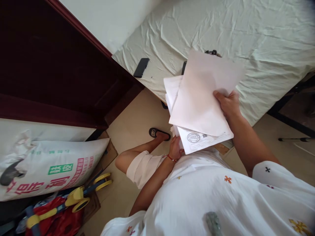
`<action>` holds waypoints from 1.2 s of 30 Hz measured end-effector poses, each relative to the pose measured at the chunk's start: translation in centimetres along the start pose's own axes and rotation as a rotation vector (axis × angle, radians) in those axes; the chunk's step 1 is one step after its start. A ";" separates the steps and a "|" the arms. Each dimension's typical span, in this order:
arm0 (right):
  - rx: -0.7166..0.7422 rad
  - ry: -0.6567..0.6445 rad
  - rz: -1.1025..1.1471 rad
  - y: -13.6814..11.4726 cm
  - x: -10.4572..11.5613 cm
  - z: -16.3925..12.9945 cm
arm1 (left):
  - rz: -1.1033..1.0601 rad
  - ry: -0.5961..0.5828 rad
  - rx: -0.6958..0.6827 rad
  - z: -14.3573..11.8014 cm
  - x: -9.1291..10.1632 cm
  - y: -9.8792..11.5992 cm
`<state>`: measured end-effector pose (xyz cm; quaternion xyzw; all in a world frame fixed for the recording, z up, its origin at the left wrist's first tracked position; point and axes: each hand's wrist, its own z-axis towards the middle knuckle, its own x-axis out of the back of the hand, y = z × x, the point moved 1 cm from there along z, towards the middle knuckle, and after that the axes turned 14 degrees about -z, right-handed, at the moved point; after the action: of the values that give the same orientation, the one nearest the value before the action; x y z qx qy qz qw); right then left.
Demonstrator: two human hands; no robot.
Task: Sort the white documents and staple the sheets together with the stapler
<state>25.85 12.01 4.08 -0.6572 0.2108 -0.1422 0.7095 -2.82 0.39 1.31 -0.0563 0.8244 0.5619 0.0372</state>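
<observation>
The top sheet overlaps the stack of papers before the torso, long axis pointing away and leaning right. The right hand, nearer the sheet, grips its right edge, thumb uppermost, forearm extended forward. The left hand sits at the stack's near-left corner; its fingers' closure cannot be determined.

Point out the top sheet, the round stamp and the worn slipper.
Top sheet (pixel 199 95): head view, middle of its upward face.
Round stamp (pixel 193 137): head view, centre of the printed mark.
Worn slipper (pixel 153 132): head view, on the dark strap.
</observation>
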 end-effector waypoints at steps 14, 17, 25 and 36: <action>0.134 -0.140 -0.462 1.8 0.4 0.2 | -0.482 -0.094 0.364 -0.1 -1.1 -0.6; 0.103 -0.160 -0.440 1.2 0.1 -0.1 | -0.490 -0.107 0.367 -0.2 -1.2 -0.5; 0.059 -0.141 -0.286 0.3 -0.6 -1.0 | -0.412 -0.047 0.318 -0.4 -1.0 -0.6; -0.050 -0.149 -0.268 1.1 0.0 -0.5 | -0.304 0.037 0.274 -0.7 -1.2 -0.3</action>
<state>25.47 11.68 3.00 -0.7057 0.0715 -0.1811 0.6812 -1.54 -0.30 1.39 -0.1845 0.8757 0.4315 0.1138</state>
